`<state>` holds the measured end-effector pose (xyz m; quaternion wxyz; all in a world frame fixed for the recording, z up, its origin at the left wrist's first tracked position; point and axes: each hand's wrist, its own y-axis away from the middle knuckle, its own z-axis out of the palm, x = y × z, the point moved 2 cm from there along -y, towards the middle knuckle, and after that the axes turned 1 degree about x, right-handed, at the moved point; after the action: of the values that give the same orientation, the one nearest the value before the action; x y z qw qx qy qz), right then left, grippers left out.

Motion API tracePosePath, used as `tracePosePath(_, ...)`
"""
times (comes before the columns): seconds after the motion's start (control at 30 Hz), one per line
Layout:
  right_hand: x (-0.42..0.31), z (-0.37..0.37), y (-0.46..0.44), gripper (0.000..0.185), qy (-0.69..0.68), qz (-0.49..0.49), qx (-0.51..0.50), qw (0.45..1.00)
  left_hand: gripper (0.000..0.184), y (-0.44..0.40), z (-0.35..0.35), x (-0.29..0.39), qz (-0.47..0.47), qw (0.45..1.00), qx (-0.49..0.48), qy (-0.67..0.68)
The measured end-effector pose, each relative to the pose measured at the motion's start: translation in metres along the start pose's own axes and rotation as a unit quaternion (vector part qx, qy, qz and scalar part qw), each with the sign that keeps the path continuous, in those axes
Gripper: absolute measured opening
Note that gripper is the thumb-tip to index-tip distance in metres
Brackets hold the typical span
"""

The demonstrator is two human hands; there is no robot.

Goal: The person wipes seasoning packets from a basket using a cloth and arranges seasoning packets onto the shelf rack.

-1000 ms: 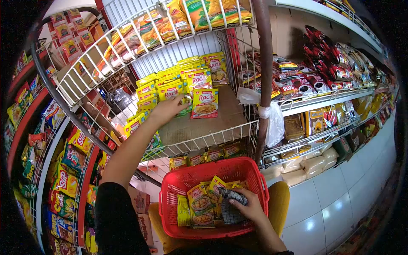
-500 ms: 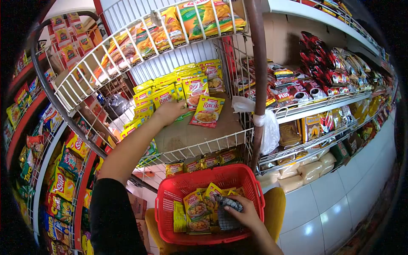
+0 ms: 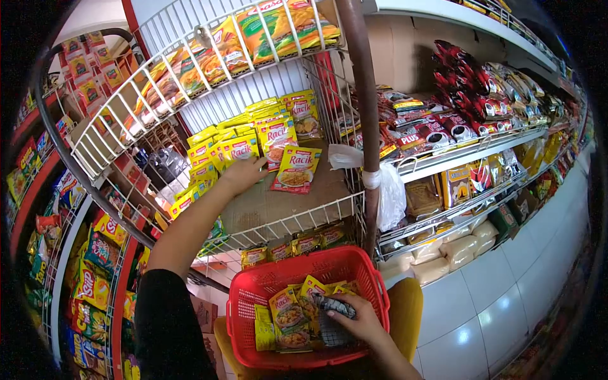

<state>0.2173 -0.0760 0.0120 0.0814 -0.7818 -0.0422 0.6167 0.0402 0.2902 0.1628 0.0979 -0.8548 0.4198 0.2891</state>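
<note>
My left hand (image 3: 244, 176) reaches into the middle wire shelf, its fingers curled at the lower edge of a yellow Racik seasoning sachet (image 3: 239, 149). Beside it, one sachet (image 3: 277, 140) leans on the stack and another sachet (image 3: 296, 169) lies in front, to the right. Below, my right hand (image 3: 360, 318) grips a bunched dark checked cloth (image 3: 334, 328) inside the red plastic basket (image 3: 250, 280). More Racik sachets (image 3: 288, 310) lie in that basket, left of the cloth.
The basket rests on a yellow seat (image 3: 405, 310). A wire front rail (image 3: 285, 226) borders the shelf. Above hangs another wire basket (image 3: 209, 69) of flour packets. Coffee packs (image 3: 437, 130) fill the right-hand shelves; snack bags (image 3: 94, 285) stand at left.
The view has shifted slightly, so the rack appears further left. My left hand stays at the same sachets, and my right hand still holds the cloth in the basket.
</note>
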Motion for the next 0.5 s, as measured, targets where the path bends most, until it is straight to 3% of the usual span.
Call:
tracePosePath(0.07, 0.000, 0.000, 0.001, 0.037, 0.000, 0.000, -0.003, 1.000, 0.047, 0.008, -0.003, 0.003, 0.073, 0.993, 0.007, -0.090)
tracePosePath(0.23, 0.002, 0.001, 0.001, 0.037, 0.000, -0.014, -0.001, 1.000, 0.066, 0.042, -0.016, 0.001, 0.046, 0.999, 0.020, -0.011)
tracePosePath(0.37, 0.002, 0.002, -0.001, 0.038, -0.002, -0.025, -0.004, 1.000, 0.081, 0.056, -0.013, -0.001, -0.030, 0.996, -0.024, 0.074)
tracePosePath(0.47, 0.006, 0.005, 0.000, 0.040, 0.008, -0.029, 0.000, 1.000, 0.092, 0.064, -0.020, -0.003, -0.235, 0.970, 0.049, 0.032)
tracePosePath(0.5, 0.007, 0.006, 0.001, 0.040, 0.003, -0.021, -0.001, 1.000, 0.092, 0.065, -0.024, -0.001, -0.235, 0.970, 0.050, 0.033)
